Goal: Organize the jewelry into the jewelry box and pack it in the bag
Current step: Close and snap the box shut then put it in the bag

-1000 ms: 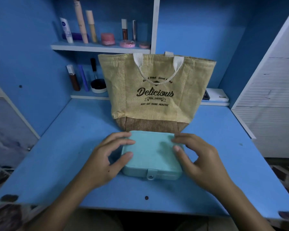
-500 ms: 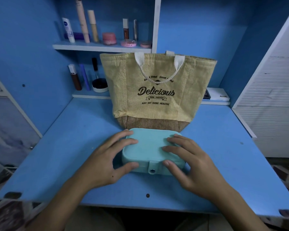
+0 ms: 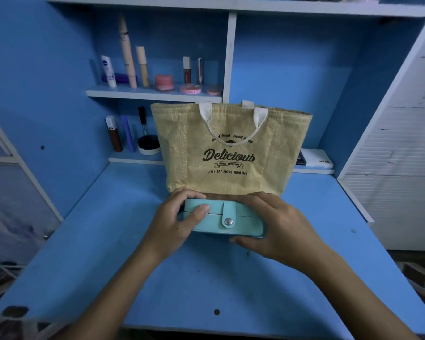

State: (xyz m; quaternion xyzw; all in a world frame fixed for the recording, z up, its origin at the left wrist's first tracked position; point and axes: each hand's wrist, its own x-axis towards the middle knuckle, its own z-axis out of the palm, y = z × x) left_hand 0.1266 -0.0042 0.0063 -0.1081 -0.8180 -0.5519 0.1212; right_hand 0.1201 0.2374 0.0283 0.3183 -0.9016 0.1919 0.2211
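Observation:
The closed teal jewelry box [image 3: 243,223], its snap strap facing me, is lifted off the blue desk just in front of the bag. My left hand [image 3: 176,223] grips its left end, thumb on the front face and fingers over the top. My right hand [image 3: 277,225] grips its right end, thumb under the bottom edge. The tan "Delicious" tote bag [image 3: 231,148] stands upright behind the box with its white handles hanging at the front. No loose jewelry is visible.
The blue desk [image 3: 108,241] is walled on the left and back. Shelves behind hold several cosmetic tubes [image 3: 127,52], pink jars [image 3: 164,82] and a small bowl [image 3: 148,144]. A white box [image 3: 315,158] lies behind the bag's right side; a white cabinet [image 3: 402,168] stands at the right.
Both hands have picked the box up from lying flat on the desk, tipped its front face toward me and moved it back toward the bag.

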